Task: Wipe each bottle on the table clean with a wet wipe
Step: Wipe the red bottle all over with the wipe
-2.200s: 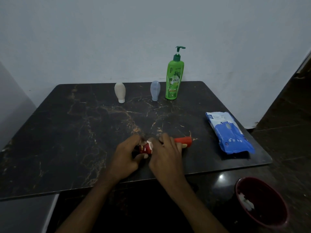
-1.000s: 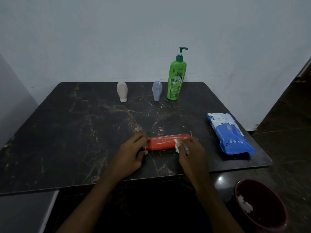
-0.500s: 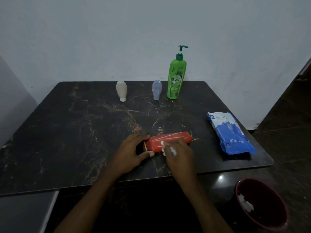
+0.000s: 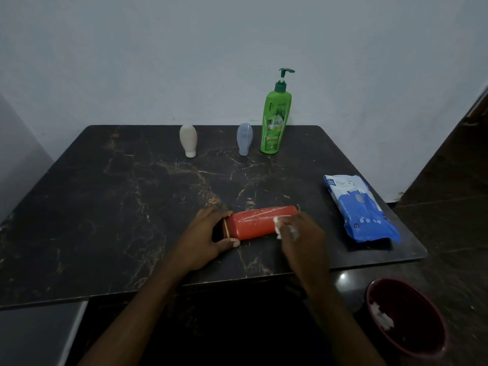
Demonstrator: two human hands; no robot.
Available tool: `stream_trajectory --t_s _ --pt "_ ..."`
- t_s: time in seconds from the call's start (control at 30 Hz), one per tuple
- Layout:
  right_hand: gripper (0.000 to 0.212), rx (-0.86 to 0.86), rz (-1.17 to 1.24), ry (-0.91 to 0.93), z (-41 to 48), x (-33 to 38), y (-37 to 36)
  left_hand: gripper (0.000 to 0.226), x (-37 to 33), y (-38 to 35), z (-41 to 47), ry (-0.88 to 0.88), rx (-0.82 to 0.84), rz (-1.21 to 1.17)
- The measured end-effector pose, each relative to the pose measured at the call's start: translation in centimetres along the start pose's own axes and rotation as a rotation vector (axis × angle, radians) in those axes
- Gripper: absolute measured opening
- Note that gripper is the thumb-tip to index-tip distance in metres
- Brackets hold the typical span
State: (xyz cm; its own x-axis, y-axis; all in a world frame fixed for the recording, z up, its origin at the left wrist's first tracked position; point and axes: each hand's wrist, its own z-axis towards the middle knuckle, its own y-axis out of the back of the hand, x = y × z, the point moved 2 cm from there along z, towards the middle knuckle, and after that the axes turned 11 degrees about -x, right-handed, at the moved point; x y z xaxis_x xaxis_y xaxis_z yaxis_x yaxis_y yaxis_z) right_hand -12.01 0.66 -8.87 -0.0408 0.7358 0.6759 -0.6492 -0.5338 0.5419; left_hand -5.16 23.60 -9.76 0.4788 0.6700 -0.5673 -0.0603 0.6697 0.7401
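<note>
A red bottle (image 4: 260, 222) lies on its side near the front of the dark marble table (image 4: 111, 196), dark cap end to the left. My left hand (image 4: 208, 237) grips that cap end, thumb in front. My right hand (image 4: 303, 237) pinches a crumpled white wet wipe (image 4: 280, 227) against the bottle's right end. At the back of the table stand a green pump bottle (image 4: 275, 120), a small blue tube (image 4: 244, 138) and a small beige tube (image 4: 188, 140), both tubes standing on their caps.
A blue and white wet wipe pack (image 4: 357, 208) lies at the right side of the table. Down on the floor at the lower right stands a dark red bin (image 4: 406, 320) with used white wipes inside. A wall runs behind the table.
My right hand with the wipe slid along the red bottle, first toward the left, now back to its right end. My left hand kept hold of the cap end.
</note>
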Motion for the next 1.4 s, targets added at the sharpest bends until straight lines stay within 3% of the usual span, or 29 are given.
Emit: stream_trajectory --t_s 0.13,0.33,0.53,0.63,0.93,1.13,1.3,1.4 --pt "0.007 -0.055 -0.014 -0.085 1.3 -1.9 1.0 0.074 -0.2 0.0 0.0 -0.008 0.013 0.022" --pt "0.008 0.022 0.078 -0.059 -0.3 1.3 -0.9 0.069 -0.3 0.2 0.1 -0.058 0.028 0.072" --pt "0.016 0.129 0.101 0.206 -2.9 4.9 -4.1 0.075 -0.2 0.2 0.1 -0.097 0.058 0.100" --pt "0.019 0.142 0.065 0.234 -2.7 4.7 -3.9 0.076 -0.2 0.2 0.1 -0.107 0.057 0.108" --pt "0.015 -0.039 -0.075 -0.044 2.4 -3.2 0.2 0.070 -0.4 0.2 0.1 -0.129 0.054 0.115" --pt "0.018 -0.006 -0.076 -0.102 1.7 -1.0 -1.3 0.071 -0.4 0.2 0.1 -0.125 0.033 0.107" --pt "0.031 0.138 -0.018 0.167 -1.7 4.0 -3.8 0.070 -0.4 0.2 0.1 -0.113 0.021 0.096" --pt "0.042 0.160 -0.013 0.212 -2.2 4.5 -3.8 0.074 -0.3 0.2 0.1 -0.104 0.030 0.089"
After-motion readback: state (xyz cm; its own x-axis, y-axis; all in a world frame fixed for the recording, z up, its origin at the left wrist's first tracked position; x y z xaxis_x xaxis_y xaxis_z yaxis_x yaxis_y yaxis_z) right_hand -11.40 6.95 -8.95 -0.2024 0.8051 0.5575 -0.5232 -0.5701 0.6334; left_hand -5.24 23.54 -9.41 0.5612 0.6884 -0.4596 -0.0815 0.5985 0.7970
